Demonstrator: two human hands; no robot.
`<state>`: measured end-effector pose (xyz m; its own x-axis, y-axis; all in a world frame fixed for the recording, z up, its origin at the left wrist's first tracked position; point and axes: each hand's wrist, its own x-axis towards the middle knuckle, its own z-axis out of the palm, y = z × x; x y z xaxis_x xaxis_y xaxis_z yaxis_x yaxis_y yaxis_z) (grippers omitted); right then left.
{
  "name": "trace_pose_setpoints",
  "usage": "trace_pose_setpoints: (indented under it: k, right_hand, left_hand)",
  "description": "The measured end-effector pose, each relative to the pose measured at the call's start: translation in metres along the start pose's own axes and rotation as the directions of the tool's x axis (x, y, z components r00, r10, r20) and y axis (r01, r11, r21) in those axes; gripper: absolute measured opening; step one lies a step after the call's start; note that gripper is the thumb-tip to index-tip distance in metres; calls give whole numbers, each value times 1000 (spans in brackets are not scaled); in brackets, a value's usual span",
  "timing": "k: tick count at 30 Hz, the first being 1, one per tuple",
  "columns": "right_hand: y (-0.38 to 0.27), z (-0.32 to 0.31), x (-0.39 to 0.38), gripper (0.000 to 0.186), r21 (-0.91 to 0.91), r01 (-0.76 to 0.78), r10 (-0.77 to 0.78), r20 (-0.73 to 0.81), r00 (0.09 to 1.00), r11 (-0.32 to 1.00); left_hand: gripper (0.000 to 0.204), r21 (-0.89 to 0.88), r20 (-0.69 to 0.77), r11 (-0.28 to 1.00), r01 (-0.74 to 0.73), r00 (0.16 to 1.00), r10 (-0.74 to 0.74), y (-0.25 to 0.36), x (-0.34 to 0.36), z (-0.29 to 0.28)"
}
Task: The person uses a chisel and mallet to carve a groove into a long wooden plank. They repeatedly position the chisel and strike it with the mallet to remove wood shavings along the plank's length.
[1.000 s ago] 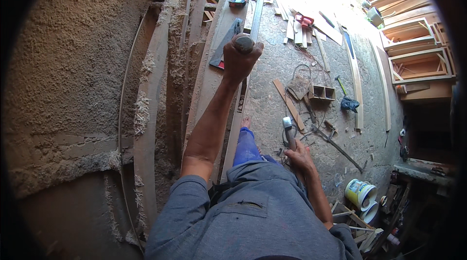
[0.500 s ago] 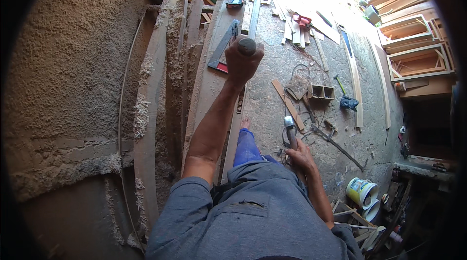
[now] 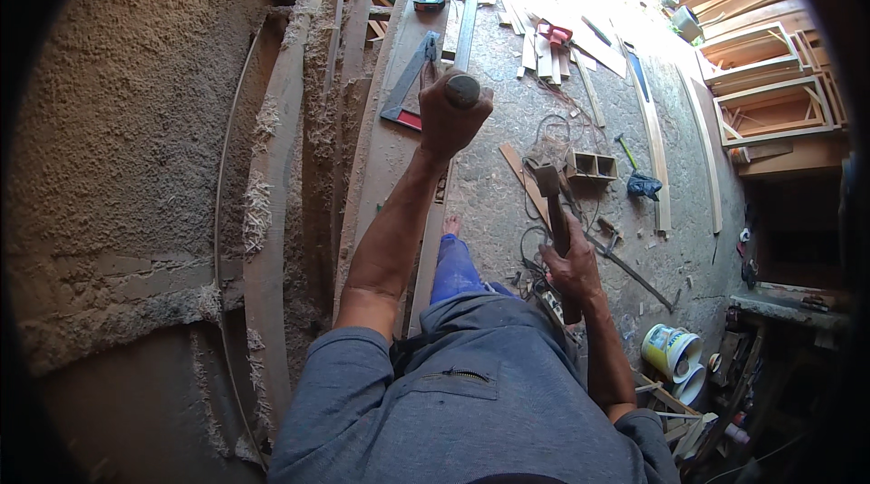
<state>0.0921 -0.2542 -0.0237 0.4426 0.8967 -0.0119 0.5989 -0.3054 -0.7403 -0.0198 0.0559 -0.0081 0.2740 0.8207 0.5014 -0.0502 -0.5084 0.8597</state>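
Wooden long board (image 3: 385, 162), metal square (image 3: 410, 76) lying on it. Left hand (image 3: 456, 117) over board's right side, fist round round-ended handle (image 3: 462, 91); lower end hidden. Best kept steady. Right hand (image 3: 574, 266), right of board, fingers wrapped round hammer (image 3: 555, 208); short, square blows probably best.

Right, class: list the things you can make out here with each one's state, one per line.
Left hand: closed around a round-ended handle
Right hand: closed around a hammer-like tool
Angle square: lying on the long board
Tape measure: resting on that board
Red power tool: resting on wood pieces
Two-compartment box: open
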Motion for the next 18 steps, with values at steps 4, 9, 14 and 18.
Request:
trace_pose_setpoints:
  k: [4,9,14,18]
  right_hand:
    - [-79,-35,40,73,-123,94,-97,-13,995,988]
    - [-166,-51,67,74,-320,453,-507,-109,855,832]
    - [-157,-22,95,65,-501,427,-395,176,902,753]
    - [-168,-34,102,67,-323,377,-333,185,925,868]
  left_hand:
    - [20,-56,-10,998,8,1000,-9,-4,-9,-8]
    - [22,16,-89,975,-222,971,223,-16,-11,-10]
    - [26,-27,-13,918,-397,918,397,-39,-12,-14]
    - [24,329,78,761,-559,819,568,-22,9,-14]
